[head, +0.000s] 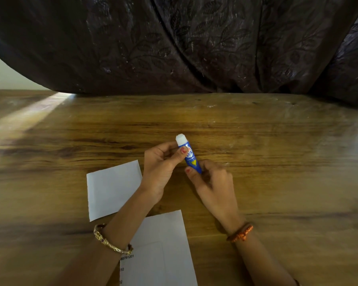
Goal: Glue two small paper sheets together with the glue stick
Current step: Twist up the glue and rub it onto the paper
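Wood-grain counter [256,141] fills pretty much the whole lower half of the view, brown with darker streaks, a few pale scuffs toward the back edge and a bright patch of light falling across the far left corner. Behind it hangs a dark curtain [174,48] with a leafy pattern, draped in heavy folds, and a bit of pale wall [6,77] peeks out at the left.

The glue stick [189,154] is up off the counter, held between both hands near the middle of the view. It's a blue tube with white lettering and a yellow heart on the label, tilted with the top leaning away and to the left. The cap is off and a stub of white glue sticks out of the top end.

The left hand [160,172] is clamped on the upper part of the tube, thumb pressed across the label. The right hand [213,183] is closed around the bottom end, fingers curled over the base. There's a gold bangle [110,241] on the left wrist and an orange thread band [241,233] on the right.

Two white paper sheets lie flat on the counter: a smaller sheet [112,188] just left of the left hand, and a larger sheet [163,250] nearer the person, partly under the left forearm, with some printed digits along its left edge.
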